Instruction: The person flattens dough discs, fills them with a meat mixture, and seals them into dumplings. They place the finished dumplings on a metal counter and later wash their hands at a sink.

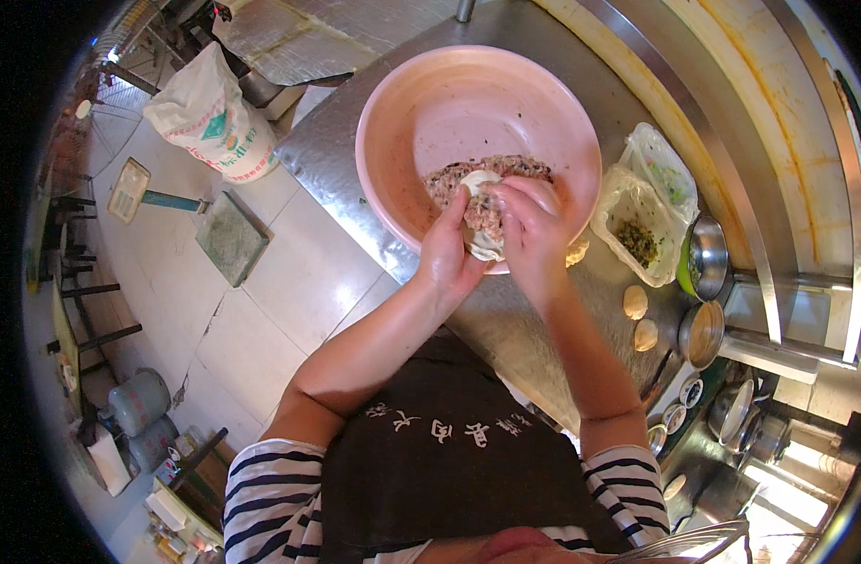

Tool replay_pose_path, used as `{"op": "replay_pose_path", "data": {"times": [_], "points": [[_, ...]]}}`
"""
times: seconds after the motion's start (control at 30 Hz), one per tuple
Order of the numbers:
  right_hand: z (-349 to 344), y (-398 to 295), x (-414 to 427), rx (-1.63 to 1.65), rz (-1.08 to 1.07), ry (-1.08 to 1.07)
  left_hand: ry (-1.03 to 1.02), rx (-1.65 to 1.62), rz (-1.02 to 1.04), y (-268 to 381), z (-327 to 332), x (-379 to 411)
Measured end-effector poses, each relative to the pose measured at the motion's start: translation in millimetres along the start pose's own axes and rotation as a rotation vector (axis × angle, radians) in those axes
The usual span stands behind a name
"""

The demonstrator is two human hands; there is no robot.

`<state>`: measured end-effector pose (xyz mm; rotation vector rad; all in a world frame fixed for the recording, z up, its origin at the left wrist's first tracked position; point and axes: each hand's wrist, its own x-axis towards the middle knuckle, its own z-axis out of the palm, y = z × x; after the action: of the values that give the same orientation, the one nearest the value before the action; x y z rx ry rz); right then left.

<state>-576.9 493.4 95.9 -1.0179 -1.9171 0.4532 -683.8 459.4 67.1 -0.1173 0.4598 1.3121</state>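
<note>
A large pink plastic basin stands on the steel worktop, with a mound of minced meat filling along its near inside. Over the basin's near rim, my left hand holds a flattened piece of white dough from below and the side. Meat filling lies on this dough. My right hand is at the dough's right side, its fingers pinched at the upper edge and touching dough and filling. A pale yellowish lump of dough shows partly behind my right hand, beside the basin.
Right of the basin are a plastic-lined container of chopped greens, another lined container, a steel bowl and two dough rounds. A brown-filled bowl stands nearer. Left on the floor are a white sack and a platform scale.
</note>
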Motion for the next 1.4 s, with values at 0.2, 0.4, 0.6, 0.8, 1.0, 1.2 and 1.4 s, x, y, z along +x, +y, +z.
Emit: {"op": "replay_pose_path", "data": {"times": [0.2, 0.4, 0.6, 0.8, 1.0, 1.2, 1.4], "points": [[-10.2, 46.1, -2.6, -0.214, 0.224, -0.237, 0.156, 0.043, 0.061, 23.9, -7.6, -6.9], [25.2, 121.8, -22.8, -0.138, 0.219, -0.956, 0.188, 0.025, 0.149, 42.6, -30.6, -2.3], [17.7, 99.9, -8.8, 0.034, 0.418, -1.276, 0.225, -0.009, 0.139, 41.0, -31.3, 0.0], [-8.0, 29.9, 16.1, 0.813, 0.659, -0.798, 0.271, 0.001, 0.126, 39.2, -23.0, 2.2], [21.1, 2.6, 5.7, -0.011, -0.209, -0.228, 0.280, 0.010, 0.068, 29.2, -2.1, -0.2], [1.7, 64.6, -35.2, -0.224, 0.216, -0.105, 0.158, -0.019, 0.062, 27.9, -6.4, 0.8], [10.7, 37.0, 1.1, 1.612, 1.209, -0.088, -0.136, 0.039, -0.245, 43.9, -12.6, 15.5]]}}
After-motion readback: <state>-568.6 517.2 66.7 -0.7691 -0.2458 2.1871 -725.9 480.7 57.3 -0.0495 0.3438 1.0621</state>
